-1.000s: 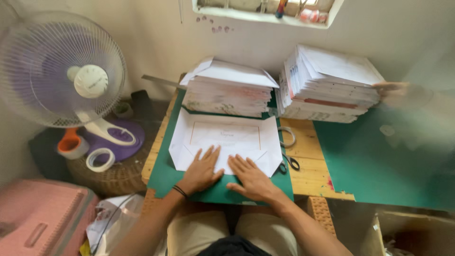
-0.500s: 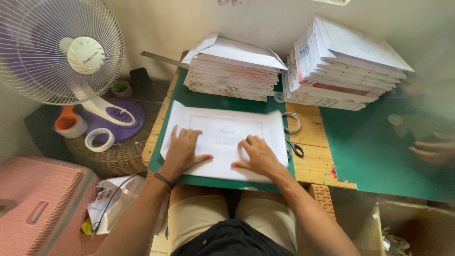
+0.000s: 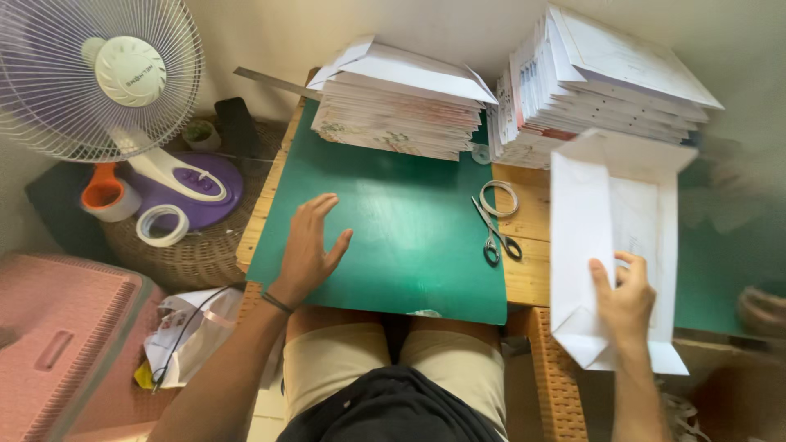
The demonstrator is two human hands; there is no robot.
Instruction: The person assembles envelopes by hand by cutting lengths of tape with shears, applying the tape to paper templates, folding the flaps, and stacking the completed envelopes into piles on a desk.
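Note:
My left hand (image 3: 309, 250) lies flat and open on the green cutting mat (image 3: 409, 229), holding nothing. Off to the right, my right hand (image 3: 626, 299) grips a white folded paper envelope sheet (image 3: 610, 237) and holds it beside the small wooden table. Two tall stacks of folded white paper stand at the back: one on the mat (image 3: 401, 106), one further right (image 3: 598, 82). Scissors (image 3: 494, 233) lie on the wood just right of the mat, near a small tape ring (image 3: 498, 197).
A white fan (image 3: 98, 78) on a purple base stands at left with tape rolls (image 3: 161, 225) on a wicker stool. A pink plastic box (image 3: 57, 344) sits at lower left. Another person's hand (image 3: 761, 307) shows blurred at the right edge.
The white sheet that lay under both hands on the mat has been lifted away to the right by my right hand. My left hand stays on the bare mat.

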